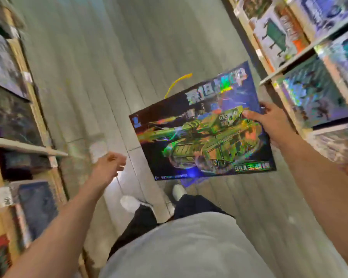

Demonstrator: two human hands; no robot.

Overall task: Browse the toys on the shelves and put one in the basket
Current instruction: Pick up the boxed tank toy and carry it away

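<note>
The floor [92, 67] is pale and runs down the middle of a narrow aisle. The shelves [289, 63] stand on both sides, full of toy boxes, and they look blurry. The person's grey shirt and dark trousers fill the bottom of the view, with white shoes below.

The box [201, 129] is the toy the person has picked. It is big, flat and thin, with a shiny green tank drawn on the front. It is up in the air over the floor, just right of the middle, near the right-hand shelves. Its long side runs from lower left to upper right, tilted a bit, and its picture faces up at the person. The tank's gun points left.

The box looks stiff, like cardboard, and probably not very heavy, since one hand holds it. Its shiny face may be slippery. Held by one edge, it could tip or bend, so a second hand on the far left edge would help.

The right hand [269, 121] grips the box at its right edge, thumb on top and fingers under it.

The left hand [109, 167] is empty and loosely curled, apart from the box.

A thin yellow strip [177, 82] peeks out behind the box. It may be a basket handle, but that is not sure.
</note>
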